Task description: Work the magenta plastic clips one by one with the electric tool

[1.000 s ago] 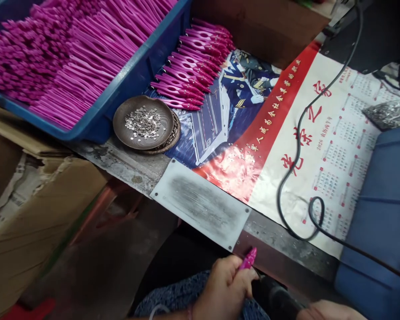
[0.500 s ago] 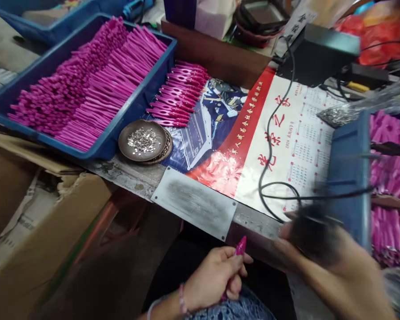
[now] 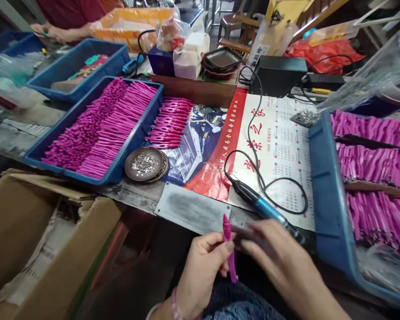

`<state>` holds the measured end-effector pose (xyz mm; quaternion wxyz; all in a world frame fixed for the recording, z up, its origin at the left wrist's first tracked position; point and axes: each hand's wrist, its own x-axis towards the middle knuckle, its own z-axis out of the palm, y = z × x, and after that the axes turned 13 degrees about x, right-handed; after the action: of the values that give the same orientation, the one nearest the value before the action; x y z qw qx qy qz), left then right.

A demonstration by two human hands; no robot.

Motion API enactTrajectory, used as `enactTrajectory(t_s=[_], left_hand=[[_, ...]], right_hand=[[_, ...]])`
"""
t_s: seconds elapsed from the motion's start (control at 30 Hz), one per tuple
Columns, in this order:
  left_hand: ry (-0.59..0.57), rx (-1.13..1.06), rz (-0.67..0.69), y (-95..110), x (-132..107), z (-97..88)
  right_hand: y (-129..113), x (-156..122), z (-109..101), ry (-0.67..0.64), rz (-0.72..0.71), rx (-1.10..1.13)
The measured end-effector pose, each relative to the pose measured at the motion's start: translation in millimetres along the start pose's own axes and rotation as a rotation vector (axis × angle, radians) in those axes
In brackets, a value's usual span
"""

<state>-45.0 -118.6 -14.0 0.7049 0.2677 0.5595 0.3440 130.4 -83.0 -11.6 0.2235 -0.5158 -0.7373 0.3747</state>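
Head view: pink piece (image 3: 227, 230) held near-upright by left hand (image 3: 204, 263) beside grey plate (image 3: 185, 208); right hand (image 3: 282, 260) blurred, grip can't be told. Laid-out row (image 3: 170, 123) judged done; loose pieces (image 3: 118, 129) in blue tray (image 3: 122, 164) seemingly left.

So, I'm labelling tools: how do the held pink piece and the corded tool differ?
The pink piece is gripped in the left hand; the corded tool lies slanted on the bench. The pink piece is slim; the corded tool, blue and black, is thicker. Both are long and narrow.
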Motion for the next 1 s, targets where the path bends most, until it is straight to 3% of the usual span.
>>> enactTrajectory(t_s=[0.03,0.1,0.2,0.3,0.43,0.6,1.0], left_hand=[[-0.006,0.023,0.005,0,1,-0.7],[-0.035,0.092,0.021,0,2,-1.9],[-0.121,0.255,0.056,0,1,-3.8],[-0.169,0.364,0.095,-3,-1,-7.0],[-0.192,0.411,0.099,-7,-2,-11.8],[-0.161,0.538,0.116,-4,1,-12.4],[-0.269,0.665,0.130,4,-3,-21.2]], right_hand=[[-6,-9,6,-0.203,0.041,0.258],[-14,-22,19,-0.357,0.164,0.652],[-18,-31,35,-0.317,0.317,0.916],[-16,-33,43,-0.283,0.403,0.979],[-9,-34,46,-0.334,0.467,1.043],[2,-30,53,-0.379,0.523,1.075],[4,-31,55,-0.477,0.547,1.141]])
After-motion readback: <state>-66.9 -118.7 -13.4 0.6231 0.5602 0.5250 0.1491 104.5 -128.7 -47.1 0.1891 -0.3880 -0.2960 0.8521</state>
